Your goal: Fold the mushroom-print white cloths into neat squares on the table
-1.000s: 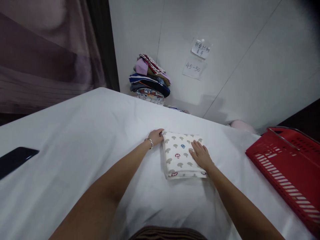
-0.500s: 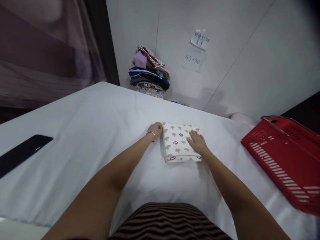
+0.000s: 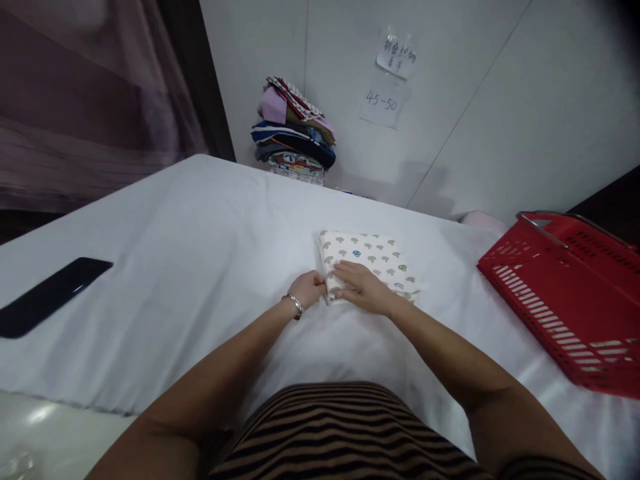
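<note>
A white cloth [image 3: 380,257] printed with mushrooms lies folded into a thick square on the white-covered table. At its near left corner, my left hand [image 3: 307,289] is closed, thumb and fingers pinching the cloth's edge. My right hand [image 3: 364,287] rests flat on the near left part of the cloth, fingers stretched out and pointing left. The cloth's near right corner sticks out a little past the layers beneath. A bracelet circles my left wrist.
A red basket [image 3: 570,307] with a metal handle stands at the right. A black flat device [image 3: 50,297] lies at the left. Against the wall, a stack of folded cloths [image 3: 295,133] rises behind the table's far edge [image 3: 280,179]. Handwritten papers [image 3: 383,107] hang on the wall.
My left hand has moved from the cloth's far left corner to its near left corner. My right hand has slid from the right side toward the near left. The view has shifted slightly.
</note>
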The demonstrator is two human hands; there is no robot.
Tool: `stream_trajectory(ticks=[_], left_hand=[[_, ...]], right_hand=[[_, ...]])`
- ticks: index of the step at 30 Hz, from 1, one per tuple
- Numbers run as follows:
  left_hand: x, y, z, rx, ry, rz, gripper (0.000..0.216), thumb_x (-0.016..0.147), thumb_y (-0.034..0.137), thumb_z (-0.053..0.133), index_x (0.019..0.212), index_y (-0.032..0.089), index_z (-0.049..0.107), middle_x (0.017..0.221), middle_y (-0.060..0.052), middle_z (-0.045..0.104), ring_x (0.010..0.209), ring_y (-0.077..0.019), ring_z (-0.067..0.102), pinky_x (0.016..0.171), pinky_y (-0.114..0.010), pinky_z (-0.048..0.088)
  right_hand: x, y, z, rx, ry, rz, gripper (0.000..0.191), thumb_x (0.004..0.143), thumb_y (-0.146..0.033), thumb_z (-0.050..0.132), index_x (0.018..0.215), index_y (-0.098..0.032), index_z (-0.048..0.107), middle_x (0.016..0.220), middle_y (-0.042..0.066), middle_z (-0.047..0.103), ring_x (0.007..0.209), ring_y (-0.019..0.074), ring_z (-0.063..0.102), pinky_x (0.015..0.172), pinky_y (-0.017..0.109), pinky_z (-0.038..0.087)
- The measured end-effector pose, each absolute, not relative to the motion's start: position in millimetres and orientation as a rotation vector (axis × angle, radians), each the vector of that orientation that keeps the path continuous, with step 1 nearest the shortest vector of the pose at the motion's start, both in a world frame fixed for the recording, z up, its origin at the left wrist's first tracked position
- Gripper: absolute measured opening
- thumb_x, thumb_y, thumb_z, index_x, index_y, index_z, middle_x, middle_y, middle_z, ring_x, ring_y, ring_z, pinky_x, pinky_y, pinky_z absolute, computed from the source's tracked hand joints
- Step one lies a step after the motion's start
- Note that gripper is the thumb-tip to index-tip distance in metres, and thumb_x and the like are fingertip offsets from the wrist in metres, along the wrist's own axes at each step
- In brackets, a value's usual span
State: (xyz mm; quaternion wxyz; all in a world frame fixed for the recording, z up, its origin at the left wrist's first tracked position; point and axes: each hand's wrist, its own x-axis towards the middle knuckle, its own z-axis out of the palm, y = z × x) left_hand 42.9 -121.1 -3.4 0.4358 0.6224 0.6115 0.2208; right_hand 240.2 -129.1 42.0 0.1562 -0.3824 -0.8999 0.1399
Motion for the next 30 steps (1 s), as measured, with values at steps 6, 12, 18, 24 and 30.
stream_trajectory(ticks=[6, 12, 18, 24, 30], left_hand=[[45.7, -150.6, 3.6, 1.724, 1.52, 0.908, 0.02, 0.077, 0.032, 0.056, 0.094, 0.021, 0.057, 0.091, 0.001, 0.062, 0.069, -0.0111, 0.058, 0.067, -0.025, 0.048], [62.4, -154.0, 9.1, 2.31, 1.556, 0.659, 0.027, 0.08, 0.036, 0.057, 0.105, 0.026, 0.058, 0.11, -0.004, 0.054, 0.098, -0.02, 0.053, 0.071, -0.029, 0.046], [59.4, -148.2, 3.6, 2.516, 1.511, 0.544, 0.015, 0.086, 0.03, 0.049, 0.091, 0.024, 0.062, 0.101, -0.005, 0.057, 0.094, -0.0209, 0.051, 0.076, -0.033, 0.043], [47.6, -151.3, -4.4, 2.668, 1.409, 0.587, 0.018, 0.087, 0.022, 0.045, 0.094, 0.022, 0.062, 0.1, -0.006, 0.06, 0.09, -0.0203, 0.051, 0.076, -0.034, 0.042], [67.9, -143.8, 20.4, 2.722, 1.144, 0.762, 0.019, 0.088, 0.025, 0.046, 0.097, 0.021, 0.061, 0.096, -0.005, 0.06, 0.092, -0.0192, 0.051, 0.082, -0.037, 0.038]], right_hand=[[256.3, -144.6, 28.3, -1.089, -2.544, 0.153, 0.036, 0.087, -0.025, 0.05, 0.123, -0.02, 0.053, 0.123, 0.01, 0.056, 0.115, 0.023, 0.049, 0.095, 0.041, 0.04], [280.9, -143.6, 18.6, -1.263, -2.572, -0.045, 0.028, 0.089, -0.018, 0.044, 0.113, -0.018, 0.059, 0.106, 0.011, 0.061, 0.097, 0.023, 0.053, 0.083, 0.037, 0.044], [283.8, -153.7, 13.3, -1.249, -2.567, -0.207, 0.03, 0.091, -0.014, 0.038, 0.109, -0.02, 0.061, 0.1, 0.009, 0.062, 0.089, 0.0209, 0.052, 0.077, 0.033, 0.043], [281.7, -160.7, -3.1, -1.246, -2.546, -0.208, 0.025, 0.092, -0.016, 0.042, 0.109, -0.02, 0.061, 0.095, 0.006, 0.062, 0.085, 0.0196, 0.051, 0.073, 0.031, 0.04], [273.3, -165.0, -9.6, -1.228, -2.426, -0.238, 0.022, 0.091, -0.016, 0.047, 0.107, -0.019, 0.061, 0.092, 0.006, 0.061, 0.084, 0.0192, 0.05, 0.072, 0.032, 0.039]])
